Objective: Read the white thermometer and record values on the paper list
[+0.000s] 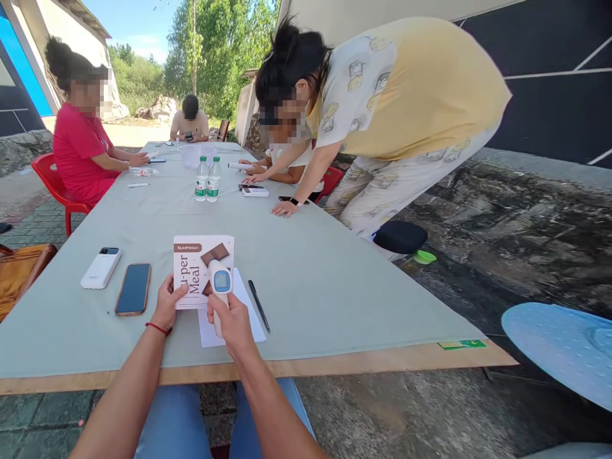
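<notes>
My left hand grips the lower left edge of a white box printed with "NutriMotion" and "Meal", its thumb across the front. My right hand is wrapped round the handle of a white handheld infrared thermometer, whose blue screen faces me. The thermometer is held in front of the box and covers part of its right side. Beneath them, white paper lies on the table, with a black pen just to its right. Left of my left hand lies a phone, and beyond it a white power bank.
Two water bottles and a translucent basin stand farther along the cloth-covered table. A person in yellow leans over its right side. Others sit around it. A blue stool stands at the lower right.
</notes>
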A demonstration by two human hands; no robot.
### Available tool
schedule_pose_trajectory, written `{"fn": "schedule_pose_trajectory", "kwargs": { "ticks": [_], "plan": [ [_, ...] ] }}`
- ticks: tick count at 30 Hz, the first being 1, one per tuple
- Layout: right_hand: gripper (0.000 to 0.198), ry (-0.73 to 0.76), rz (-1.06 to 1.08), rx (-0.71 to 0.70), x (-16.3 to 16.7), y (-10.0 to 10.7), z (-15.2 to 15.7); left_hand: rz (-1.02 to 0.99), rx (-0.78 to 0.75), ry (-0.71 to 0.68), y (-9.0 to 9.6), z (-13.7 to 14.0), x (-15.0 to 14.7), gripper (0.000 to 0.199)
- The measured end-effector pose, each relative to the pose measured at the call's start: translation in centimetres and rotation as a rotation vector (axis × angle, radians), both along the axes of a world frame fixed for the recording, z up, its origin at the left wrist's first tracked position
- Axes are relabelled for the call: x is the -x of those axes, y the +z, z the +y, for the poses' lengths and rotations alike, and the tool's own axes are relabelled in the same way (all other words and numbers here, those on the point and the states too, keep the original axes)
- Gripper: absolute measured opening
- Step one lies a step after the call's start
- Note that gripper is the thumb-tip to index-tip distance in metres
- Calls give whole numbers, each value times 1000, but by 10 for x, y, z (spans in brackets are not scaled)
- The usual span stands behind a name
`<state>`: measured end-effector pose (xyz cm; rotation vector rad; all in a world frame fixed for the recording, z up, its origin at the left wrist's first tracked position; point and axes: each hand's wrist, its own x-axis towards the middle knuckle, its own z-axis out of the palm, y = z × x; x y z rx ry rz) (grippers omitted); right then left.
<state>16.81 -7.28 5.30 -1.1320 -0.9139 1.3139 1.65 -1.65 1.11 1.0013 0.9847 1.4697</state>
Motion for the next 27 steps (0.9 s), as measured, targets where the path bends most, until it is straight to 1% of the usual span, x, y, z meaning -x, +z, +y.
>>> {"fn": "schedule_pose_trajectory", "kwargs": {
  "ticks": [4,11,20,27],
  "plan": [
    [26,-9,-14,-14,0,-1,-1,-4,-11,-2,0,-1,0,58],
    [27,7,2,-29,-1,-2,-2,2,-9,7,2,-2,-1,60],
    [26,7,0,-7,-1,-3,-2,25,-22,18,5,-2,-1,60],
    [27,-4,-11,-6,-1,-5,-2,25,-24,-4,1,-1,0,57]
  ]
}}
